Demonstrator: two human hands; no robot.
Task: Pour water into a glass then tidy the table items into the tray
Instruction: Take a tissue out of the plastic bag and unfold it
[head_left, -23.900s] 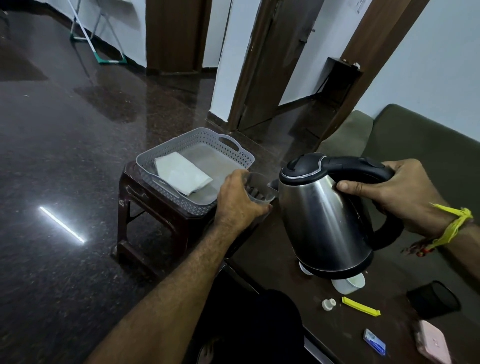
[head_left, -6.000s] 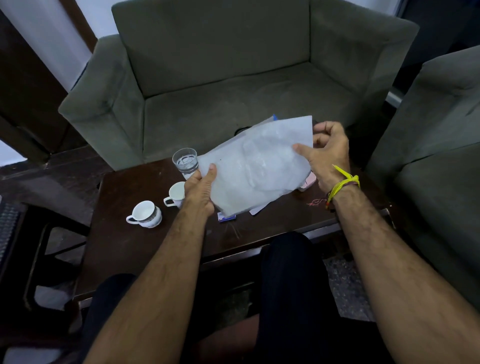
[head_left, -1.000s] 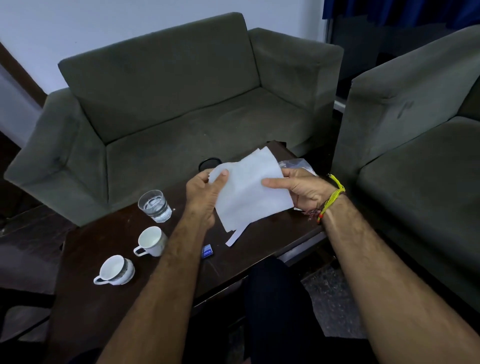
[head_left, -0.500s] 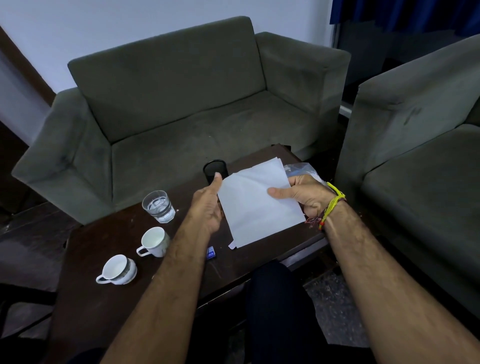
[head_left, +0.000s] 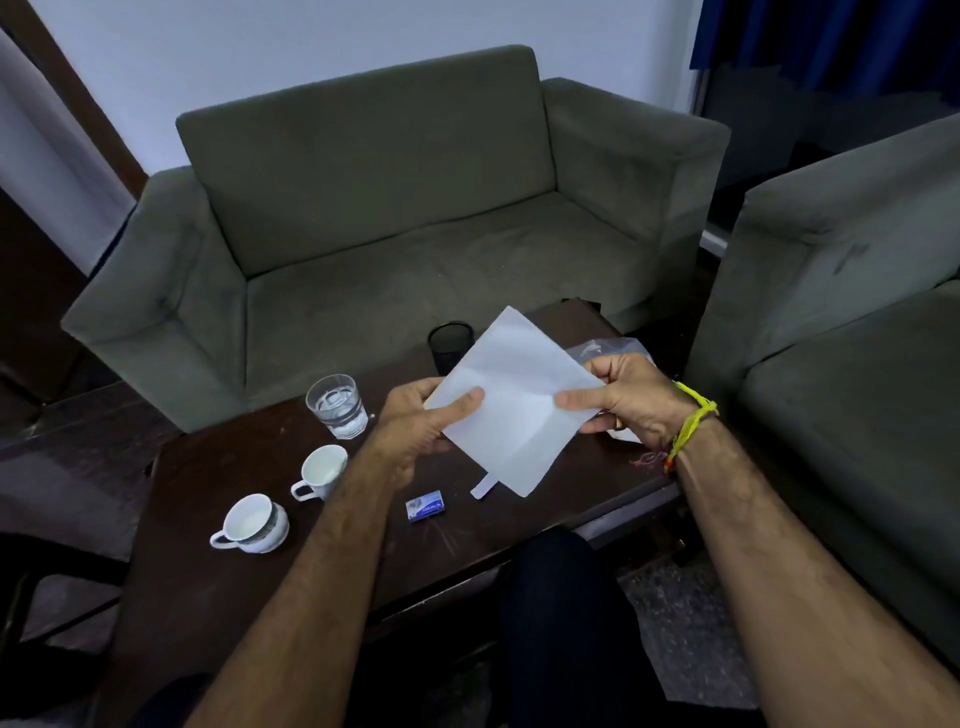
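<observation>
A folded white paper is held above the dark wooden table by both hands. My left hand pinches its left edge and my right hand grips its right edge. A glass with water stands on the table to the left of my left hand. Two white cups stand nearer the left front: one close to my forearm, the other further left. A small blue box lies under the paper. The tray is out of view.
A black mesh cup stands at the table's far edge behind the paper. Clear plastic lies behind my right hand. A green sofa faces the table, and an armchair stands at the right.
The paper has been folded smaller and squared between both hands over the last second. The view has shifted slightly; the cups and glass stay put.
</observation>
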